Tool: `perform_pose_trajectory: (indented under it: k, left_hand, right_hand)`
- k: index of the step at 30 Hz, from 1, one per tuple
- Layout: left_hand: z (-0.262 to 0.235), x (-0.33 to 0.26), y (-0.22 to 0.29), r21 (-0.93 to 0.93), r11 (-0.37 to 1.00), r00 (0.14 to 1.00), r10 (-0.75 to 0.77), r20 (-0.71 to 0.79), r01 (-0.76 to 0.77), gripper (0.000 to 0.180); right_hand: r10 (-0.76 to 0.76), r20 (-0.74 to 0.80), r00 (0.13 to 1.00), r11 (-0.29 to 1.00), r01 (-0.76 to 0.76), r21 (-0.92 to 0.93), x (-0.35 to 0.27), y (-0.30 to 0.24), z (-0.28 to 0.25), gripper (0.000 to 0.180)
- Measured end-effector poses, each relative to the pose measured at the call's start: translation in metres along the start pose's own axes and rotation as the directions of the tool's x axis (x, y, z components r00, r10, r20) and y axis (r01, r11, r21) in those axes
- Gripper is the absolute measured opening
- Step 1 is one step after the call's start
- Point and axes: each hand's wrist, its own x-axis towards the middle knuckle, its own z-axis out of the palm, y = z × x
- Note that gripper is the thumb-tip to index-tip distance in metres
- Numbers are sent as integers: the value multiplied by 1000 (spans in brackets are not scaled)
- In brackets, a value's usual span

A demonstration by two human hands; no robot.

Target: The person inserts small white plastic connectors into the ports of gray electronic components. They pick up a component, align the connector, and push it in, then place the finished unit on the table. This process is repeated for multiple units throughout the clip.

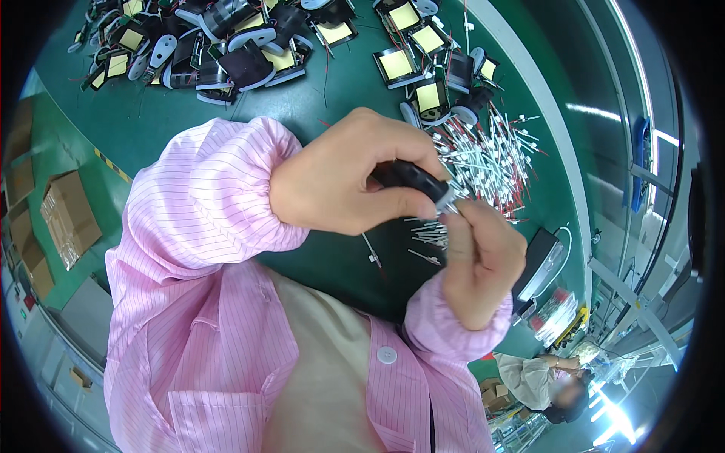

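Observation:
My left hand (351,177) is closed around a black plastic housing (409,180) with a pale grey rim, like those heaped on the bench. Its grey end points toward my right hand (483,257), whose thumb and forefinger pinch right at that end. What sits between those fingertips is mostly hidden; a small pale bit shows there. Just beyond both hands lies a loose pile of short wire leads (487,162), white and red with small white connectors. One stray lead (372,251) rests on the green bench below my left wrist.
Many black housings (249,64) with grey rims and yellow pads cover the far left of the green bench (317,260); another cluster (427,64) lies far right. At right are a dark box-shaped device (538,264) and a plastic bag (555,317). Cardboard boxes (69,215) stand left; another person (540,381) works lower right.

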Motion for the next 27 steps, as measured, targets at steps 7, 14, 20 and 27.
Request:
perform_pose_trajectory:
  k: [7,14,20,27]
  left_hand:
    - [-2,1,2,111,988,991,114,-71,-106,28]
    - [-16,-7,23,552,833,966,172,-192,-38,43]
    - [-51,-37,39,944,183,953,77,-292,274,55]
    - [-71,-52,16,966,134,941,232,-246,220,48]
  right_hand:
    - [29,-94,995,982,-46,-182,-1,-7,15,7]
    - [365,86,927,922,-373,104,12,10,-17,13]
    - [455,-207,866,750,-247,614,40,76,-69,27]
    - [199,384,902,957,-94,-276,18,15,-41,26]
